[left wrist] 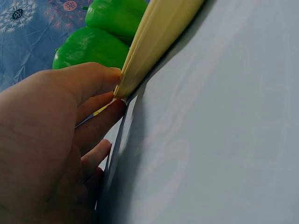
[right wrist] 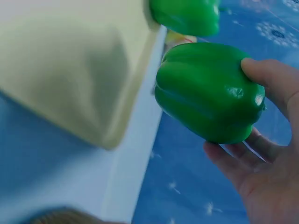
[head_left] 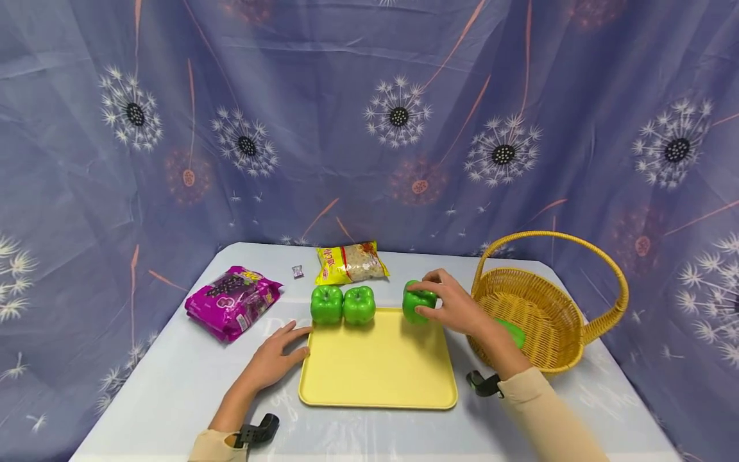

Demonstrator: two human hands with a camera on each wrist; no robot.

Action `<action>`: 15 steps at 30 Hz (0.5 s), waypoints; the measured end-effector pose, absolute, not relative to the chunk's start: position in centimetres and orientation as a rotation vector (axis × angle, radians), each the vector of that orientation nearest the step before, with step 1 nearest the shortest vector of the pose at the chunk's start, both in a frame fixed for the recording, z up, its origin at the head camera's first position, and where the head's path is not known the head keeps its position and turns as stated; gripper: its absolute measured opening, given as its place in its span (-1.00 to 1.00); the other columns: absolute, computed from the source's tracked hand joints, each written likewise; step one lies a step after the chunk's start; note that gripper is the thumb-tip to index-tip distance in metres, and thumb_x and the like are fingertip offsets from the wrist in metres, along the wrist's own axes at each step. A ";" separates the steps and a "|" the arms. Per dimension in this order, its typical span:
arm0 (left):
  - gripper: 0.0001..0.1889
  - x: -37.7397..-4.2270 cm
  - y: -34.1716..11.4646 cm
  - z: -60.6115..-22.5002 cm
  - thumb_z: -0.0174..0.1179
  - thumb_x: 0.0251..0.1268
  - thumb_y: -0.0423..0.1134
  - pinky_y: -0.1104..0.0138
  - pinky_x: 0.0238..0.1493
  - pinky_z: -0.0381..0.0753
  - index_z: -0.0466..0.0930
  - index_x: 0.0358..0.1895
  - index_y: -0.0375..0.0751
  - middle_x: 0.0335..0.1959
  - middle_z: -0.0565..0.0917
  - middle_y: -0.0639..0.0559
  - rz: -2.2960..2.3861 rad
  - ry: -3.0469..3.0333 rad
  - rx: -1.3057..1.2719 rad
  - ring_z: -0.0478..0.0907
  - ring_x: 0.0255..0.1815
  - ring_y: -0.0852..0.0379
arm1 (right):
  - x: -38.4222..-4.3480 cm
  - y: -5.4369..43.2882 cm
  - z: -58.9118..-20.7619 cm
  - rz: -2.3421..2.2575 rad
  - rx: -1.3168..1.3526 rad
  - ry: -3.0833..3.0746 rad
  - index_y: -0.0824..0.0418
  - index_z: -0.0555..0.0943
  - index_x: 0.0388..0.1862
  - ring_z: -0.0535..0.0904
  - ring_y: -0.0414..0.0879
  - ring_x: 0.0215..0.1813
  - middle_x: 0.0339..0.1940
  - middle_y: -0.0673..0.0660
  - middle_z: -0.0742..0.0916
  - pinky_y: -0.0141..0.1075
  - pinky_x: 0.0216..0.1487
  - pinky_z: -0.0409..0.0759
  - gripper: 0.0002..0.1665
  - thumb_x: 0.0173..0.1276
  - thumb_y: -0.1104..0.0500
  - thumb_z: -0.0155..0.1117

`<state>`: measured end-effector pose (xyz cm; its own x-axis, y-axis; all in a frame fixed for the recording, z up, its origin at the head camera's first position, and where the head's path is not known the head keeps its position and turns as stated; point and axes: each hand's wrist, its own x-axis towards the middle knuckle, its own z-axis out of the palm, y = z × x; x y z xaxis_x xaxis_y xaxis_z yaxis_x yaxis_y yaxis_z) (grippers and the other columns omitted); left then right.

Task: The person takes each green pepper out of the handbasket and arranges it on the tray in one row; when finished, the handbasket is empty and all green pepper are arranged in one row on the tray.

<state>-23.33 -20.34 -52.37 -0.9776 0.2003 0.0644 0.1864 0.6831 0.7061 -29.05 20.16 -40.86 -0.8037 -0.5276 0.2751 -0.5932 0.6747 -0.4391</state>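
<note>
A green bell pepper (head_left: 412, 307) is in my right hand (head_left: 460, 309), held over the back right part of a yellow tray (head_left: 378, 366). The right wrist view shows the thumb on one side of this bell pepper (right wrist: 201, 93) and the fingers on the other. Two more green bell peppers (head_left: 326, 305) (head_left: 359, 305) sit side by side at the tray's back left. With fingers extended, my left hand (head_left: 273, 358) touches the tray's left rim. Thumb and fingertips meet that rim (left wrist: 145, 46) in the left wrist view.
A wicker basket (head_left: 568, 330) with a tall handle stands on the right, a green item (head_left: 512, 332) inside it, partly behind my right arm. Behind the tray lies a yellow snack bag (head_left: 353, 263). A purple bag (head_left: 232, 303) and a small wrapped piece (head_left: 297, 271) lie left.
</note>
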 end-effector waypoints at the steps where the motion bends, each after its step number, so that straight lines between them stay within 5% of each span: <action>1: -0.50 -23.5 -20.4 -52.3 0.18 0.31 0.11 -0.28 0.29 0.06 0.47 0.31 0.19 0.46 0.20 -0.15 1.197 2.868 0.332 0.08 0.44 -0.28 | -29.2 19.8 -41.2 0.794 0.924 -2.766 -0.07 0.59 0.19 0.42 -0.02 0.01 0.11 0.11 0.44 -0.11 -0.10 0.47 -0.52 0.27 0.03 0.39; 15: -0.50 -23.6 -20.4 -52.4 0.19 0.31 0.10 -0.30 0.27 0.08 0.47 0.31 0.17 0.46 0.20 -0.15 1.196 2.874 0.337 0.09 0.43 -0.29 | -30.9 17.4 -44.1 0.884 0.809 -2.825 -0.03 0.49 0.30 0.42 -0.04 0.08 0.11 0.03 0.43 -0.11 -0.01 0.52 -0.28 0.12 0.09 0.51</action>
<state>-23.56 -20.39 -52.37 -0.9768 0.2014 0.0726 0.1935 0.6850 0.7024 -30.89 17.38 -44.09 -0.8584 -0.4639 0.2188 -0.5059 0.6954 -0.5104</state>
